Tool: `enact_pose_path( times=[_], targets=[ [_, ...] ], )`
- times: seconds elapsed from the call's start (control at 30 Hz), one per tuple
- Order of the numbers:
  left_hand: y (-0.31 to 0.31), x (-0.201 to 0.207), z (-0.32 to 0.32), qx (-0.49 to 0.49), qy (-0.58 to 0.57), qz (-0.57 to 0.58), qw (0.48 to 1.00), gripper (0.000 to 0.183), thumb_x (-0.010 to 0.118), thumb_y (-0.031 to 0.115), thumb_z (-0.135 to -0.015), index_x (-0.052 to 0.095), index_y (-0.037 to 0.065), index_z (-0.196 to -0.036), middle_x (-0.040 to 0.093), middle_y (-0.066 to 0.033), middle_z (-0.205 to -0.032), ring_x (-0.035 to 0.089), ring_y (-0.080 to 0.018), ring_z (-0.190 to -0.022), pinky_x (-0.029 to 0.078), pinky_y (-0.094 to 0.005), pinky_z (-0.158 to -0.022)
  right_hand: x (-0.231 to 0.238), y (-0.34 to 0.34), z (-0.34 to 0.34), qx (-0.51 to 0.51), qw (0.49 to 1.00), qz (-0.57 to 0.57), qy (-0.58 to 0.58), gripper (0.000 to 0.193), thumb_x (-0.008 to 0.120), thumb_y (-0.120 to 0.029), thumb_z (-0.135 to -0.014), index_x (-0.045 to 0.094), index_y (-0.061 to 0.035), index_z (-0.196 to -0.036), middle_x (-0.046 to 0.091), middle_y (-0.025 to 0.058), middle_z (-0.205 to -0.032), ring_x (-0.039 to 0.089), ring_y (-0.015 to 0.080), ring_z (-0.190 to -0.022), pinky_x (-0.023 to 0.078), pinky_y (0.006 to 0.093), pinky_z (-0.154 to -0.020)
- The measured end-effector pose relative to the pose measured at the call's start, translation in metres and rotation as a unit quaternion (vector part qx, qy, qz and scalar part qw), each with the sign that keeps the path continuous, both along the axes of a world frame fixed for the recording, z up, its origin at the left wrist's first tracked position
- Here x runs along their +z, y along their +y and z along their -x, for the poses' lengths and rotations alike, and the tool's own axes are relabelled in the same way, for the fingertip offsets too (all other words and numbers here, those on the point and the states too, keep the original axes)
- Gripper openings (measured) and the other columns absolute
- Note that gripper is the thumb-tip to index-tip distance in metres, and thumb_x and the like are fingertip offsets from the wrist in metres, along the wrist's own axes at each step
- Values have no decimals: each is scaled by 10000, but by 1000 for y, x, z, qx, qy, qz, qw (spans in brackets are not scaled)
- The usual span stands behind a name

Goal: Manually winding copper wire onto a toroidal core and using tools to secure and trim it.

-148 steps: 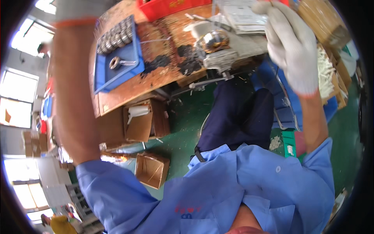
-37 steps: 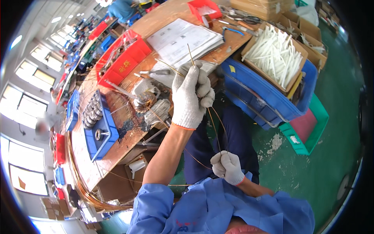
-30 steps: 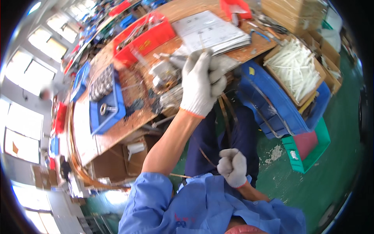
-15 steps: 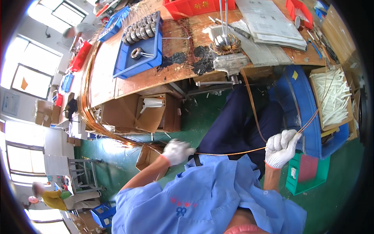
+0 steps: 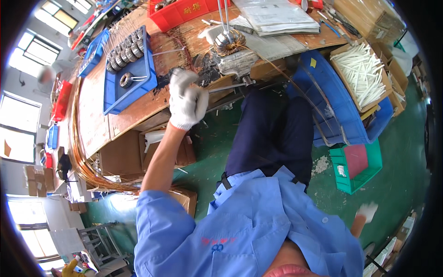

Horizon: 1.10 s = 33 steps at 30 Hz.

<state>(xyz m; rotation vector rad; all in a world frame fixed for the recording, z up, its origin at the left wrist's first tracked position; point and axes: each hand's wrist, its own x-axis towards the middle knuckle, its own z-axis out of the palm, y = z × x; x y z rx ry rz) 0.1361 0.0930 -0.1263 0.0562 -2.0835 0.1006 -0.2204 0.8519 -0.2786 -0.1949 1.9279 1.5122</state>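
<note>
My left hand (image 5: 187, 101), in a white knitted glove, is raised at the table's front edge, left of the vise (image 5: 237, 64). Its fingers are curled and partly blurred; whatever they may hold is hidden. Far out at the lower right is my right hand (image 5: 368, 212), also gloved and smeared by motion, so its grip does not show. A ring coil wound with copper wire (image 5: 229, 43) sits on top of the vise, below two upright metal rods (image 5: 224, 16). From the coil a copper wire (image 5: 272, 64) stretches down to the right past my knees.
A blue tray (image 5: 110, 104) holds several finished ring coils. Long copper wires (image 5: 76, 152) hang off the table's left end. Rightward stand a blue bin (image 5: 318, 106), a carton of white tubes (image 5: 362, 76) and a green crate (image 5: 355, 184). Papers (image 5: 277, 16) lie on the table.
My left hand has moved up and away to the table edge. My right hand has swung out to the lower right, away from my lap. The wire across my waist is gone from there.
</note>
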Motion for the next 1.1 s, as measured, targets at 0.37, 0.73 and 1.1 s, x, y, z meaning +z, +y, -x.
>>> enact_pose_path(
  times=[0.37,0.73,1.1],
  targets=[
    [-24,20,110,-81,-54,-522,848,480,769,166,-914,637,0,-1345,721,-66,-1186,639,-121,-1030,510,-296,-946,-106,-10,-106,-155,951,264,45,493,643,-224,-943,593,-137,-1426,621,191,-1387,595,340,-1317,494,474,-1059],
    [-18,4,136,-89,48,-541,835,516,795,262,-781,691,39,-1234,649,-195,-1202,648,-346,-1121,507,-403,-1015,159,-516,-100,-269,237,844,-400,424,523,-277,-1125,576,46,-1394,738,191,-1109,760,267,-994,619,376,-870],
    [-17,-5,132,-36,80,-453,887,625,925,431,-705,707,9,-1112,628,-206,-1192,610,-394,-1186,499,-463,-1040,298,-613,-184,652,425,579,-243,153,624,-160,-877,707,-36,-911,684,123,-752,710,284,-664,575,429,-579]
  ],
)
